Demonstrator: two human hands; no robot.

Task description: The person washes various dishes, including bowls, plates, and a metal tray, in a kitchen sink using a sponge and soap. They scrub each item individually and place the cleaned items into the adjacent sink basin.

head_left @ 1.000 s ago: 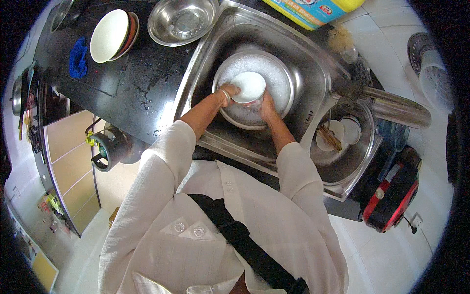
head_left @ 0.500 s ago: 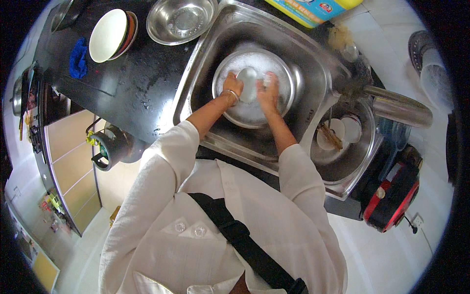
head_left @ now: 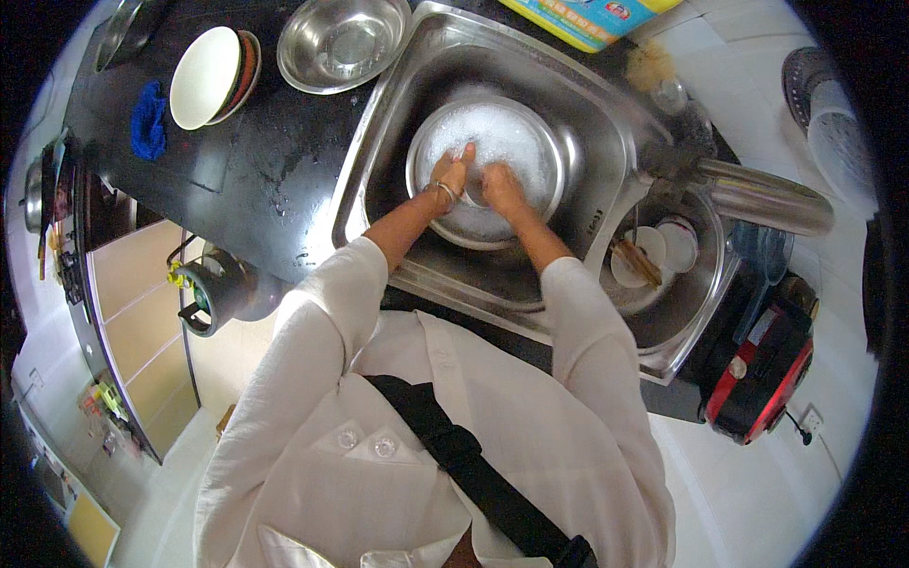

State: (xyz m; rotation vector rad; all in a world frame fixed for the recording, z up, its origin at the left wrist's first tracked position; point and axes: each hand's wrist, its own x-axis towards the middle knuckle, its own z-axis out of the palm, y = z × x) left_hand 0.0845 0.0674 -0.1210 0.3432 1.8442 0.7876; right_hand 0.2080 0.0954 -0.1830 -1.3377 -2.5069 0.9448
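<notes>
A round stainless steel basin [head_left: 561,170] full of suds and water sits in the large sink bowl. Both my hands are over it, close together. My left hand [head_left: 452,176], with a bracelet on the wrist, is closed, thumb up, on the edge of a small bowl [head_left: 476,186]. That bowl is tilted and mostly hidden between my hands and the foam. My right hand [head_left: 502,187] is closed at the bowl's right side, its fingers curled in. Whatever it may hold is hidden.
Beside the sink [head_left: 352,204] on the left stand a metal bowl [head_left: 346,43], stacked dishes [head_left: 204,80] and a blue cloth [head_left: 149,121]. The faucet [head_left: 767,196] reaches over the smaller sink bowl, which holds white dishes [head_left: 677,241]. A yellow-and-blue container [head_left: 587,19] stands behind.
My right hand has gone from open fingers to a closed shape and moved slightly down and left. The pale bowl has tilted, its round face no longer showing. The view has shifted slightly.
</notes>
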